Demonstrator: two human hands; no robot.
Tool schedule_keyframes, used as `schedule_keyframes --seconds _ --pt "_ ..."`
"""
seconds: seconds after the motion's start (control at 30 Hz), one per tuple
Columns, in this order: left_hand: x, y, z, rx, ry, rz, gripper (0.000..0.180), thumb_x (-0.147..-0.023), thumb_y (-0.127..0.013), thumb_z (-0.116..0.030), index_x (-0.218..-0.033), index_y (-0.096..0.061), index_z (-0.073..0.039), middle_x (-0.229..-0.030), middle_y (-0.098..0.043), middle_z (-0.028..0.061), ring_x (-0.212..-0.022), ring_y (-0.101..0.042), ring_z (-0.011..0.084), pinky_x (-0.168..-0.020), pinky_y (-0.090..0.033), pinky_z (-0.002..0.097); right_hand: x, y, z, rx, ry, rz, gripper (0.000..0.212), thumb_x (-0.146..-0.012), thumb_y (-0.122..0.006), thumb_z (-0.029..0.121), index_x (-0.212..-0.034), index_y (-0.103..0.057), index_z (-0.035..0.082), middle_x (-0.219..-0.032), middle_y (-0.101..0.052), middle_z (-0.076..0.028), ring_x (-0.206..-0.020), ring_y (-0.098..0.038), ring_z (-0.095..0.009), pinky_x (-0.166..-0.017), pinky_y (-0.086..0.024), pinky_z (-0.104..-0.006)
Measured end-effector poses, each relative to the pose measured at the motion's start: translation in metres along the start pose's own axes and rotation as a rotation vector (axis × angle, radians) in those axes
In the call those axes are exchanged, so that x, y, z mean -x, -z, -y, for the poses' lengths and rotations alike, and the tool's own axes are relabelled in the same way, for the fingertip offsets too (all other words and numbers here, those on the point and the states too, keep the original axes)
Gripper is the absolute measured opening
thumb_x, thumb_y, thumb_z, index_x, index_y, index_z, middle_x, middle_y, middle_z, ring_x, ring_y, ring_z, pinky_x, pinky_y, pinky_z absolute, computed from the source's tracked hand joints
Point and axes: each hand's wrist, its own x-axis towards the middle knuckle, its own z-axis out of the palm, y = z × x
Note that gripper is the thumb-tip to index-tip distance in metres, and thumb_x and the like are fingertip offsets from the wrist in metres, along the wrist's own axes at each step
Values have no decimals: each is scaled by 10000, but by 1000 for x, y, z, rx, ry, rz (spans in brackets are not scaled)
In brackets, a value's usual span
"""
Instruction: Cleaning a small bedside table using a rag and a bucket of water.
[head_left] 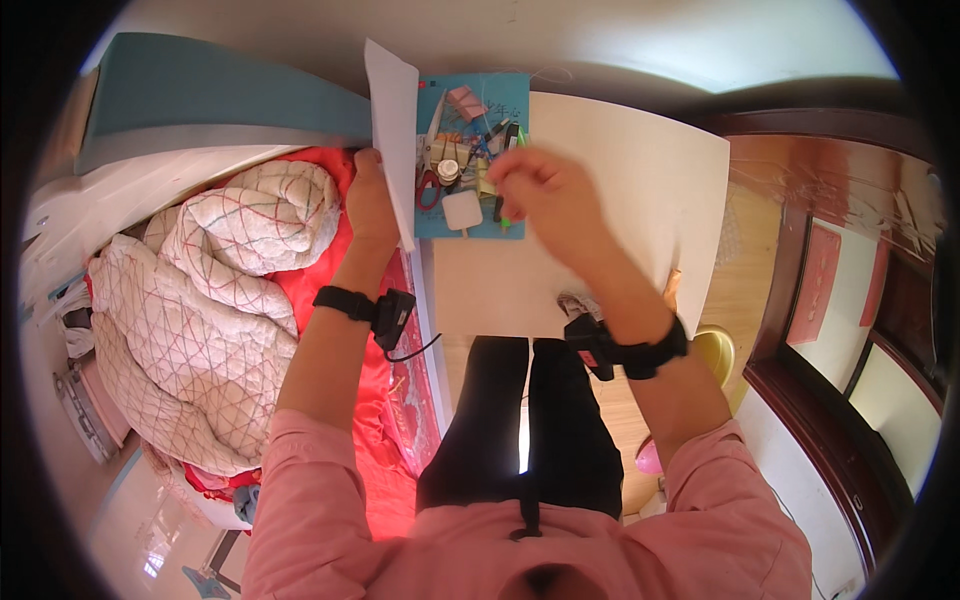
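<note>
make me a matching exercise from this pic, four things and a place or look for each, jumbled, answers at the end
Things
1. left hand
2. scissors
3. quilt
4. basin

Places and looks
A. pale, with criss-cross lines
B. yellow and partly hidden
C. at the left side of the white panel
D. red-handled, among the small things on the blue booklet

Right pairs: 1-C, 2-D, 3-A, 4-B
</note>
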Motion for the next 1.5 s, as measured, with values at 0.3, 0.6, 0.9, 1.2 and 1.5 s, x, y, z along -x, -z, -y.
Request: schedule_keyframes --seconds 0.3,0.6,0.9,1.2,1.5 --pt "7 -32 43 252 -45 -5 226 -779 -572 -120 -999 -550 -72 -862 -580 157 -767 -594 348 -662 -515 426 -22 -61 -83 1353 456 -65 184 -680 -652 96 -857 -635 49 -991 -520 -67 -965 -536 -224 -667 -479 -341" --pt "1 5 -12 -213 -49 182 490 -790 -526 -79 -1262 -503 -207 -999 -513 181 -816 -577 379 -675 -517 457 -15 -39 -59 1320 443 121 334 -637 -708 144 -941 -617 39 -976 -514 -81 -975 -522 -241 -701 -483 -343" --pt "0 -2 -13 -306 -32 205 448 -817 -513 -127 -1258 -507 -205 -1004 -482 152 -816 -572 344 -636 -533 427 21 1 66 588 310 -286 486 -619 -756 294 -946 -592 -26 -910 -546 -136 -876 -560 -292 -766 -475 -379" --pt "-2 -13 -4 -145 105 255 328 -846 -467 -168 -1158 -549 -112 -1056 -505 155 -912 -572 363 -691 -513 447 -77 -73 5 1086 638 -248 396 -637 -718 294 -848 -621 -27 -893 -556 -132 -876 -563 -309 -728 -453 -406" --pt "10 -2 5 182 68 0 314 -752 -525 19 -1040 -585 -91 -991 -529 182 -827 -567 386 -701 -493 444 -104 -77 -23 1505 467 -236 170 -725 -645 237 -780 -679 80 -879 -566 -64 -894 -522 -230 -807 -313 -403"
